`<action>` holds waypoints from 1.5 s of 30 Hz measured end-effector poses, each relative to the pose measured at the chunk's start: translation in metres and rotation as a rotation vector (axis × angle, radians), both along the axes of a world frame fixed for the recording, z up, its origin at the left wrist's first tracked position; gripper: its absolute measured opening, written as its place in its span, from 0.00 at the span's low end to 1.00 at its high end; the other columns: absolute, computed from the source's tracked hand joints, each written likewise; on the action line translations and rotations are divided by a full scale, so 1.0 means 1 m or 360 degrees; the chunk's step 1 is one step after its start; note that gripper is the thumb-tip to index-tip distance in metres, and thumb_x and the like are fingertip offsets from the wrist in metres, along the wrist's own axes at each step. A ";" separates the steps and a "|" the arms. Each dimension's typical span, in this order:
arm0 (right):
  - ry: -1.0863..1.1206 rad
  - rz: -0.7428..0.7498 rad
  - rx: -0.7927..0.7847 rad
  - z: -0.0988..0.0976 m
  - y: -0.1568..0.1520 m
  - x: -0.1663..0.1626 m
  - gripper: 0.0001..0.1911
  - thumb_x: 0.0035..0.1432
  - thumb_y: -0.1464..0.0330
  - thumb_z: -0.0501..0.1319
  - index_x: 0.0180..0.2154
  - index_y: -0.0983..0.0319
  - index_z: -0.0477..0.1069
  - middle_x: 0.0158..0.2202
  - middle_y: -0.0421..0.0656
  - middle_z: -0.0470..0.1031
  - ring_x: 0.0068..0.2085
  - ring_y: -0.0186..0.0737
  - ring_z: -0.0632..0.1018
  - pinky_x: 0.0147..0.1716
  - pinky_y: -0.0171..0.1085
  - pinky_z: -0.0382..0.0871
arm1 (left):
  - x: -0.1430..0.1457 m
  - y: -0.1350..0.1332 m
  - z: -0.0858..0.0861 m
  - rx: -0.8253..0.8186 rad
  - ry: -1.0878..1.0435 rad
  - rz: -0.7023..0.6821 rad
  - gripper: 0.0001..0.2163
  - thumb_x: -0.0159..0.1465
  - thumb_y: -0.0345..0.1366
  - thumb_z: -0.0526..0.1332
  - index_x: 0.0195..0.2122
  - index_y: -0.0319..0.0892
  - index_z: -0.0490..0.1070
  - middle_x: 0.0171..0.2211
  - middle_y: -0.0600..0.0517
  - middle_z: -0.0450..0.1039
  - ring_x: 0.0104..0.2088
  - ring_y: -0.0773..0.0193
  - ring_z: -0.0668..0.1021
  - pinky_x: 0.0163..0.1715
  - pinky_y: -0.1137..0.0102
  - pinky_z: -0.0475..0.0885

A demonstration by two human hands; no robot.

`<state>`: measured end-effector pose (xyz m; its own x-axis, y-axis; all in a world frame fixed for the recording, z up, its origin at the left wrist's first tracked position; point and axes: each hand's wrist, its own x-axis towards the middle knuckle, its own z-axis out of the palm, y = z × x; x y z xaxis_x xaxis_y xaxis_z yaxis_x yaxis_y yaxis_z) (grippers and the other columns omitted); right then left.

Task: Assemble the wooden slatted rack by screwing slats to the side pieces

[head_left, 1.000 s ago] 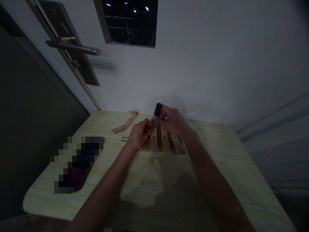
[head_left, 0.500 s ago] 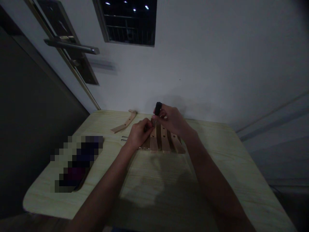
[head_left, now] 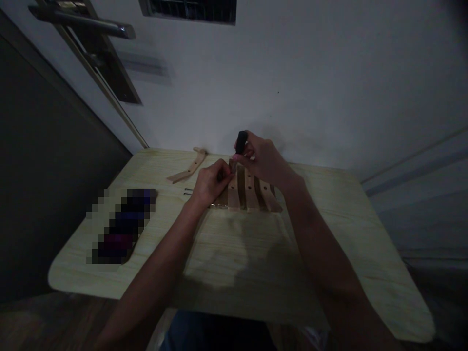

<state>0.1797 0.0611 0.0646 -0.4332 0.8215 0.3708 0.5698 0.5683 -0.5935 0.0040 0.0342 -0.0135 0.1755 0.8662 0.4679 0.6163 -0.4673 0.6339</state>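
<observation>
Several wooden slats [head_left: 248, 192] lie side by side near the far edge of a pale wooden table [head_left: 237, 253]. My right hand [head_left: 263, 163] is closed around the black handle of a screwdriver [head_left: 241, 142], held upright over the far end of the slats. My left hand [head_left: 210, 183] pinches something small I cannot make out, right at the tool's tip, resting on the leftmost slats.
A curved wooden piece [head_left: 188, 168] lies at the table's far left. Thin metal rods [head_left: 188, 191] sit beside my left wrist. A blurred dark object [head_left: 122, 226] lies on the table's left side. A white wall and a door handle [head_left: 82, 22] stand behind.
The view has tilted downward, so table and hands sit higher in the frame. Both hands keep the same hold at the slats' far end.
</observation>
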 end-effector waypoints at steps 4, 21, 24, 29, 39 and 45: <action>-0.0007 0.0021 0.0029 -0.001 0.000 0.000 0.16 0.58 0.60 0.65 0.44 0.62 0.70 0.33 0.44 0.78 0.35 0.40 0.79 0.36 0.36 0.69 | 0.000 0.000 -0.001 -0.0005 0.0004 0.0017 0.06 0.61 0.32 0.64 0.31 0.42 0.66 0.24 0.58 0.71 0.24 0.69 0.71 0.27 0.74 0.64; 0.0343 0.0199 -0.0008 -0.004 0.005 0.002 0.15 0.60 0.63 0.58 0.48 0.59 0.66 0.39 0.43 0.76 0.38 0.39 0.79 0.34 0.38 0.76 | 0.001 0.002 -0.002 0.0061 -0.0043 -0.0018 0.07 0.60 0.34 0.63 0.30 0.42 0.64 0.23 0.58 0.70 0.23 0.69 0.72 0.25 0.74 0.65; 0.0381 0.0228 -0.0019 -0.001 0.001 0.000 0.13 0.59 0.67 0.57 0.47 0.60 0.65 0.40 0.44 0.76 0.37 0.37 0.79 0.30 0.35 0.75 | 0.001 0.002 -0.001 0.0070 -0.0023 -0.0021 0.06 0.60 0.34 0.62 0.29 0.43 0.64 0.23 0.57 0.70 0.23 0.69 0.72 0.25 0.74 0.65; 0.0388 0.0322 0.0010 0.000 -0.006 -0.005 0.33 0.56 0.68 0.59 0.63 0.58 0.53 0.53 0.48 0.72 0.43 0.39 0.79 0.30 0.33 0.77 | 0.003 0.001 0.002 0.0149 0.0053 -0.0036 0.06 0.60 0.34 0.61 0.29 0.43 0.64 0.22 0.57 0.68 0.23 0.69 0.70 0.25 0.73 0.63; 0.0272 0.0306 0.0166 -0.001 -0.001 -0.006 0.20 0.62 0.64 0.58 0.56 0.53 0.68 0.54 0.42 0.74 0.43 0.41 0.80 0.40 0.39 0.79 | 0.002 0.000 0.002 0.0099 0.0033 -0.0050 0.05 0.60 0.33 0.60 0.30 0.43 0.62 0.22 0.58 0.68 0.23 0.68 0.71 0.25 0.73 0.63; 0.0213 0.0160 0.0255 -0.004 0.002 -0.007 0.17 0.61 0.63 0.60 0.52 0.52 0.70 0.52 0.39 0.75 0.42 0.40 0.79 0.41 0.38 0.78 | 0.002 0.001 0.000 0.0074 0.0063 0.0002 0.07 0.60 0.34 0.61 0.30 0.43 0.62 0.22 0.58 0.68 0.23 0.68 0.70 0.25 0.73 0.63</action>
